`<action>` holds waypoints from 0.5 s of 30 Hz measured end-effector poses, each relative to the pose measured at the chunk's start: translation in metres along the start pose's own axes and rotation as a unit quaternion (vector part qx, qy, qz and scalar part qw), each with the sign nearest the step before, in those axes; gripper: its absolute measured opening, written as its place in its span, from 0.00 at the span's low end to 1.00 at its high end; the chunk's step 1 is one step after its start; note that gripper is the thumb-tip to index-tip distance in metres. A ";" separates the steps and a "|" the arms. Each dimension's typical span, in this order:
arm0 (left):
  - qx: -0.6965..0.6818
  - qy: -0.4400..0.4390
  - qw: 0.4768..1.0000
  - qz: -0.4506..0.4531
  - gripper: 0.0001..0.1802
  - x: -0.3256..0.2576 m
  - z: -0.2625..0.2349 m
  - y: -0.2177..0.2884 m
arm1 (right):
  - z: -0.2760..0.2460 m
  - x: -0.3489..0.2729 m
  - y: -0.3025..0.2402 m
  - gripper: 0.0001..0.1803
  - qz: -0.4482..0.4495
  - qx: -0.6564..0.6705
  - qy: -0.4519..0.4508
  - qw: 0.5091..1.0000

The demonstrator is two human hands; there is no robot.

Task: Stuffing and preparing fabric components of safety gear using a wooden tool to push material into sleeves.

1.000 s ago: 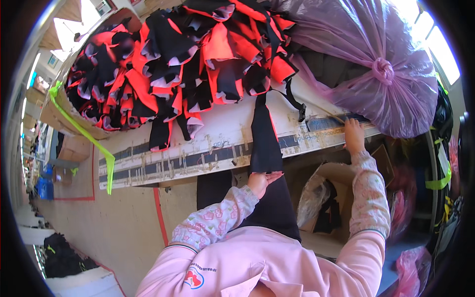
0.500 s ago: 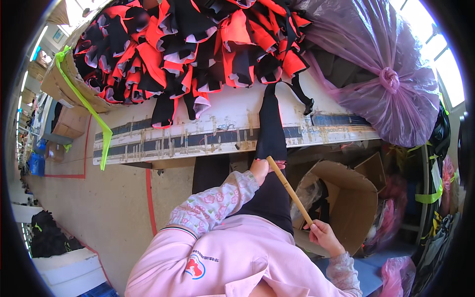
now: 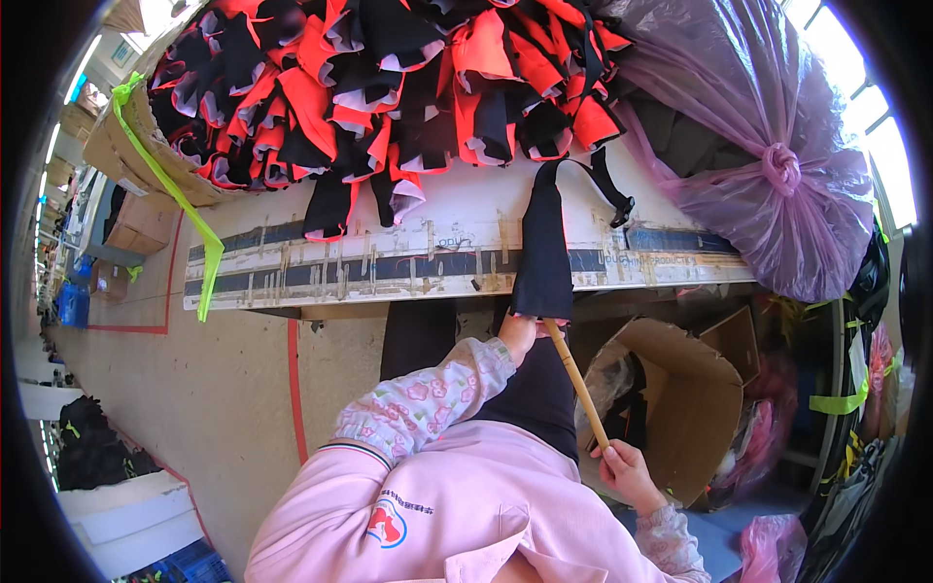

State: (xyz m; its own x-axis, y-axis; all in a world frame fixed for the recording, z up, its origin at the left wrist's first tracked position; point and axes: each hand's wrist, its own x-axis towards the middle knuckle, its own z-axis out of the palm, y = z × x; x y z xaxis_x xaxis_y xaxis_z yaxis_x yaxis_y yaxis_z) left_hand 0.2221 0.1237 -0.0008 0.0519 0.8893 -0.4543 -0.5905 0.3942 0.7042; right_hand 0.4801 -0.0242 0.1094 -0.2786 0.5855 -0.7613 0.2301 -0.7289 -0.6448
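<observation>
My left hand is closed on the lower end of a long black fabric piece that hangs over the table's front edge. A strap with a black buckle trails from its upper part on the table. In my right hand is the lower end of a thin bamboo stick, slanting up to the left. The stick's upper tip is hidden at the fabric's lower edge, beside my left fingers; how far it reaches inside, I cannot tell.
A heap of black and red-orange fabric pieces covers the back of the worn white table. At right sits a knotted purple plastic bag. Below the table stands an open cardboard box. A neon-yellow strip dangles at left.
The stick's upper tip, earlier visible in front of the fabric's end, is now hidden at that edge. The fabric's lower end is spread wider. The view has shifted slightly.
</observation>
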 end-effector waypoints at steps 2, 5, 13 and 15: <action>0.010 0.013 1.000 -0.020 0.18 0.001 -0.002 0.000 | 0.001 -0.002 0.002 0.13 -0.023 -0.002 -0.008 1.000; 0.010 0.029 0.999 -0.021 0.18 0.003 -0.006 -0.002 | 0.007 -0.001 0.000 0.13 0.005 0.022 0.034 0.999; 0.079 0.055 0.995 0.025 0.10 0.005 -0.005 -0.011 | 0.029 0.030 -0.032 0.14 -0.067 -0.150 0.046 0.985; 0.118 0.093 0.988 -0.018 0.07 0.002 -0.002 -0.012 | 0.035 0.043 -0.048 0.13 -0.064 -0.153 0.032 0.986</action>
State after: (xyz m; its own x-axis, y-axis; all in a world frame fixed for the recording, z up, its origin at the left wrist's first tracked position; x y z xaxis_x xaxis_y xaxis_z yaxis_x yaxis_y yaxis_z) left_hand 0.2274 0.1208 -0.0113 -0.0916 0.8243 -0.5586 -0.3852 0.4880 0.7833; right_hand 0.4248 0.0231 0.1102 -0.2668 0.6935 -0.6693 0.4699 -0.5127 -0.7186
